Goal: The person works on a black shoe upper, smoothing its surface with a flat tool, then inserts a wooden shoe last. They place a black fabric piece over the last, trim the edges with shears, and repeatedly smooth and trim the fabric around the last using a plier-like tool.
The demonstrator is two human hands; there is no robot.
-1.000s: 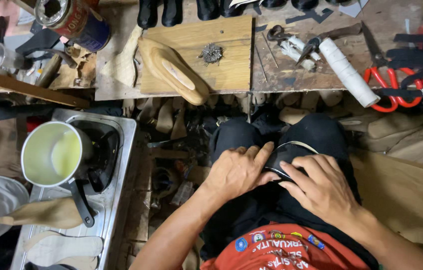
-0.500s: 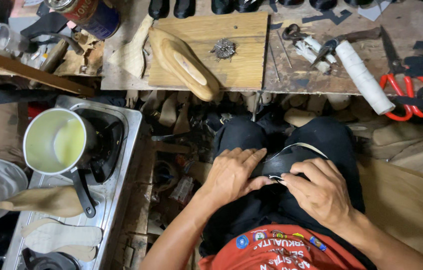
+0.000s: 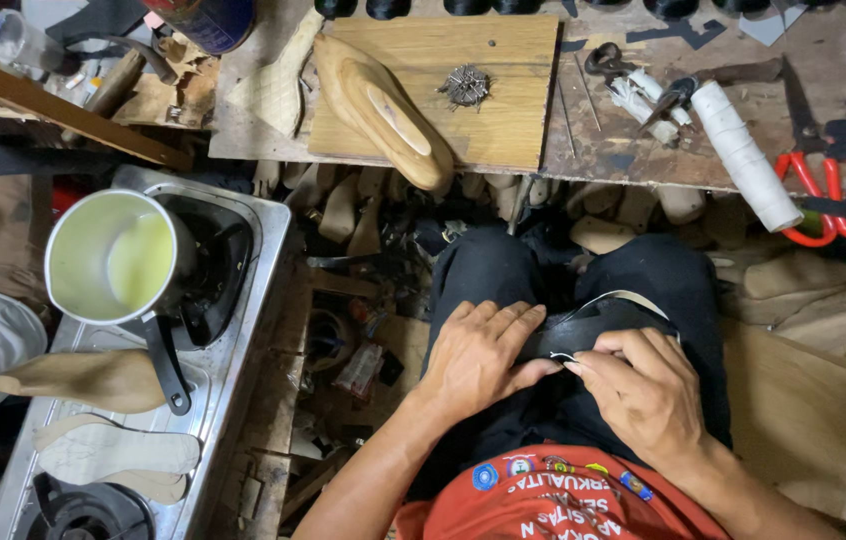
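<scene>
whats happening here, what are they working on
A seated person holds a black shoe piece on their lap with both hands. The left hand lies flat on it while the right hand pinches its edge. A wooden shoe last lies on the workbench ahead, and a pot sits on a stove to the person's left.
</scene>
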